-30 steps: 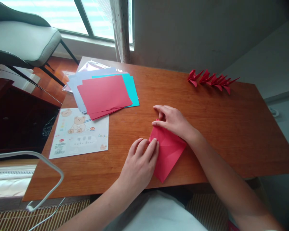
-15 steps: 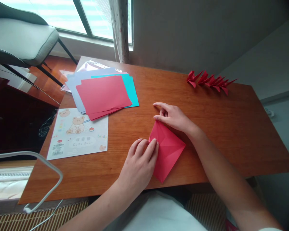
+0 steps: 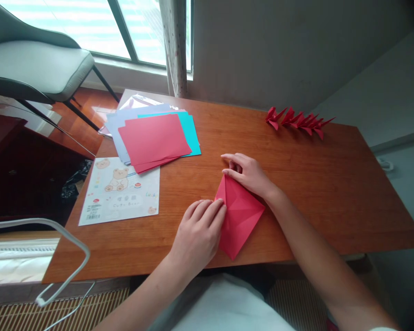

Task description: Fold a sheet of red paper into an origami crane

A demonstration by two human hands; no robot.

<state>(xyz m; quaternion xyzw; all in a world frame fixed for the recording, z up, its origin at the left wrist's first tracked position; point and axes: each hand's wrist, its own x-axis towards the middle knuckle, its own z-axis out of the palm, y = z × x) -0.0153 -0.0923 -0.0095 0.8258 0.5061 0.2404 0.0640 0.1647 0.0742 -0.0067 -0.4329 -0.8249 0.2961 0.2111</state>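
Observation:
A red sheet of origami paper [image 3: 243,216], folded to a diamond with creases across it, lies on the wooden table close to the front edge. The bent fingertips of my left hand [image 3: 198,232] press its left side flap near the middle. At the far corner, the thumb of my right hand [image 3: 250,174] rests on the tip while the index finger reaches past it and the other fingers curl under. The right thumb's exact grip is partly hidden. Several red folded paper cranes [image 3: 301,123] stand in a row at the table's back right.
Left of my hands lie red sheets [image 3: 155,140] over teal paper [image 3: 194,135] and pale blue paper [image 3: 115,133]. A bear-printed card [image 3: 122,204] sits partly beneath them. A white bent tube [image 3: 74,239] crosses the table's left corner. Beyond stands a chair [image 3: 41,64].
My right index finger has drawn in slightly toward the thumb at the far corner. The left hand stays on the paper's left side. The whole view has shifted a little.

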